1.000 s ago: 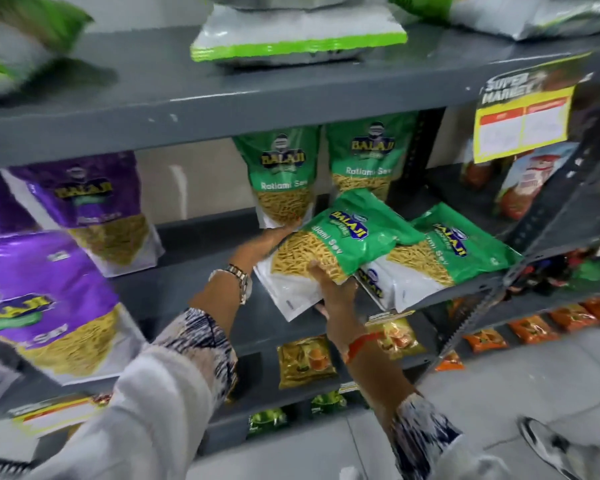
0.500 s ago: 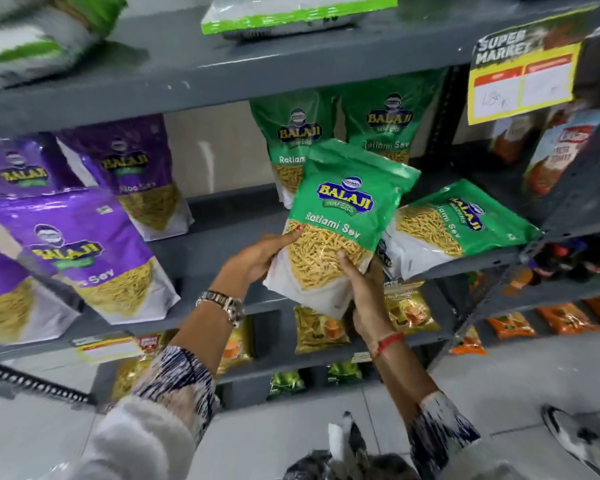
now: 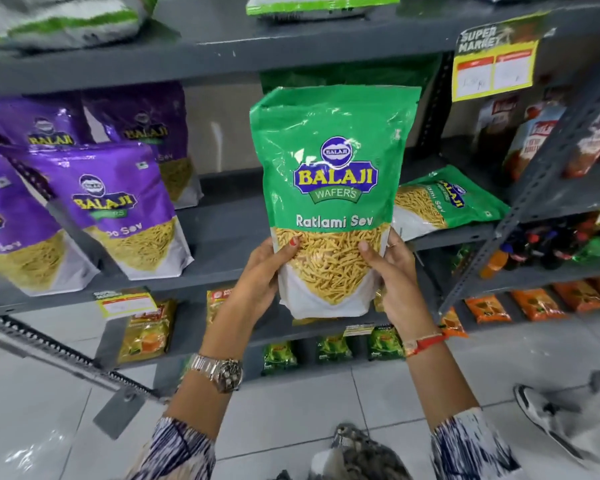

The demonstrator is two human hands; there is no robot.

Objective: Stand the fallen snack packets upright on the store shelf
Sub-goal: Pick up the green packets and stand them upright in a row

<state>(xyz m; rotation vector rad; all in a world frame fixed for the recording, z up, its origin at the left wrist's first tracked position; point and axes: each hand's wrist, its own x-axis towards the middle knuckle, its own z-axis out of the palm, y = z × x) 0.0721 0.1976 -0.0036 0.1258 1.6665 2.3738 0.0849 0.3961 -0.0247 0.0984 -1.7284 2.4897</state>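
Left hand (image 3: 260, 275) and right hand (image 3: 395, 282), forearms raised, clamped on lower sides of upright green sev packet (image 3: 329, 188), thumbs pressed across its front.

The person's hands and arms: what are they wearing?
The left hand has red-painted nails and a silver metal wristwatch at the wrist. The right hand has a ring and a red-orange thread wristband. Both forearms end in navy-and-white patterned sleeves.
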